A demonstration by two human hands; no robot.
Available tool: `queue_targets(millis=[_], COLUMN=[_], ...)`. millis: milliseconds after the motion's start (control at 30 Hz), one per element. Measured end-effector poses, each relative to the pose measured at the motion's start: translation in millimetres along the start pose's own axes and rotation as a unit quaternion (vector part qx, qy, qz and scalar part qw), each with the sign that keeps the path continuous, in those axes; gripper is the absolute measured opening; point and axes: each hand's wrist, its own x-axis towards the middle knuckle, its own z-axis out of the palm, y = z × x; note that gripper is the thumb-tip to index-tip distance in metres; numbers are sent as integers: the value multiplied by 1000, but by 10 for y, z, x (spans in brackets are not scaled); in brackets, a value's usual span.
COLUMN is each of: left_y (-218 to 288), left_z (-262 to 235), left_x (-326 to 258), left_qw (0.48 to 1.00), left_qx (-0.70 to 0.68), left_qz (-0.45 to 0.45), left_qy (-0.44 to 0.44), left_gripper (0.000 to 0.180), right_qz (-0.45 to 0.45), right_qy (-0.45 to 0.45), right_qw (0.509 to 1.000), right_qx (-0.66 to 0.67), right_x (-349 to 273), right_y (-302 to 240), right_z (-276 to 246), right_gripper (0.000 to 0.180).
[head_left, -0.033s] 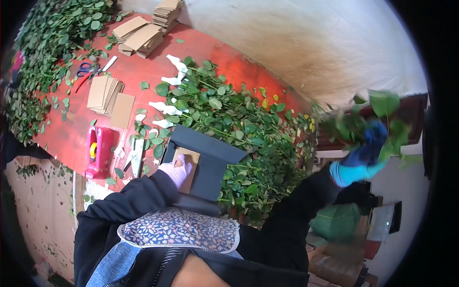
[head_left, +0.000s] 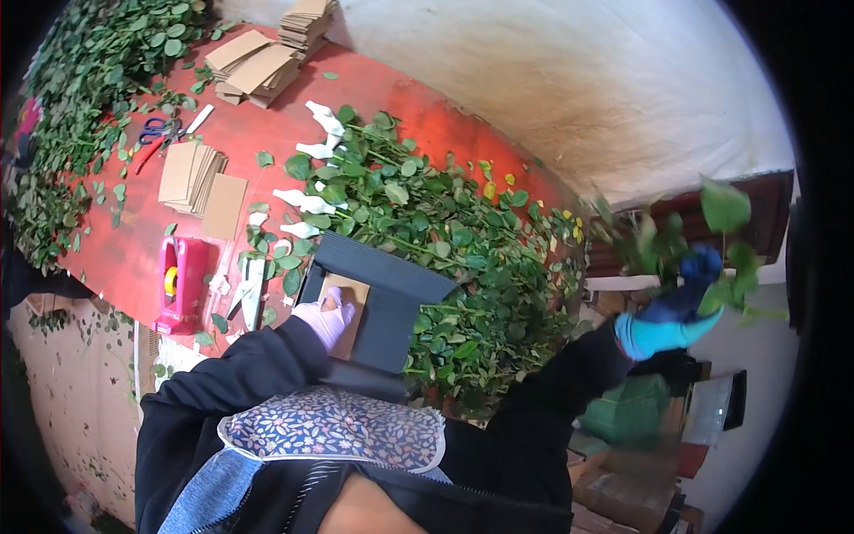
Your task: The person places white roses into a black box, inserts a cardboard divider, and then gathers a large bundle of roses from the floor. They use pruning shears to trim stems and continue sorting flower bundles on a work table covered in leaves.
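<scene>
My left hand [head_left: 324,319], in a lilac glove, rests with curled fingers on a piece of brown cardboard [head_left: 348,335]. That piece lies inside a black folded tray [head_left: 384,311] at the table's near edge. Out to the right and raised, my right hand [head_left: 680,294] wears a dark blue glove with a turquoise cuff. It is closed around leafy green stems [head_left: 660,242], blurred by motion. Beyond the tray lie rows of leafy stems [head_left: 427,209] with white-wrapped heads [head_left: 305,201] pointing left.
Left of the tray are a pink tape dispenser [head_left: 181,283], white-handled scissors [head_left: 250,289] and cardboard pieces [head_left: 189,174]. Red-handled pruners [head_left: 154,151] lie farther back. More cardboard stacks [head_left: 256,69] stand near the wall. A heap of foliage [head_left: 98,80] fills the far left.
My right hand and the leafy stems have shifted slightly downward. My left hand stays on the cardboard.
</scene>
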Motion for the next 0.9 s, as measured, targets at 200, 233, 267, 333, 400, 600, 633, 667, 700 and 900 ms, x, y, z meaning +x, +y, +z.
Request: queue_targets(millis=[200,233,267,333,400,600,633,667,700,900], left_y=[112,117,84,-17,-69,47,61,157,244,67], left_z=[-162,-173,-163,-103,-51,-186,-216,-272,-323,-100], left_x=[-23,-21,-20,-28,-13,-71,-95,-111,-114,-119], left_qw=[1000,999,999,997,993,998,999,999,998,996], left_qx=[-2,-14,-16,18,48,30,22,12,-34,-16], left_qz=[5,2,2,81,107,62,37,25,8,74], left_qy=[-19,-39,-40,4,24,15,-3,-26,-45,57], left_gripper=[24,25,25,24,23,22,21,32,37,31], right_qz=[-52,45,141,228,132,348,6,41,80,51], right_qy=[-74,-119,-160,-132,-159,-211,-440,-465,-487,-591], right_qw=[608,508,397,380,533,895,787,781,773,701], right_qx=[-789,-852,-892,-887,-820,-183,-431,-416,-400,-396], right_x=[-266,-310,-340,-450,-413,-518,-568,-700,-842,-1755], right_y=[-708,-832,-899,-999,-981,744,985,1416,1873,3263], right_z=[-1479,-1919,-2329,-2377,-1856,327,807,1002,1179,1987], right_gripper=[43,43,42,42,40,34,31,34,37,42])
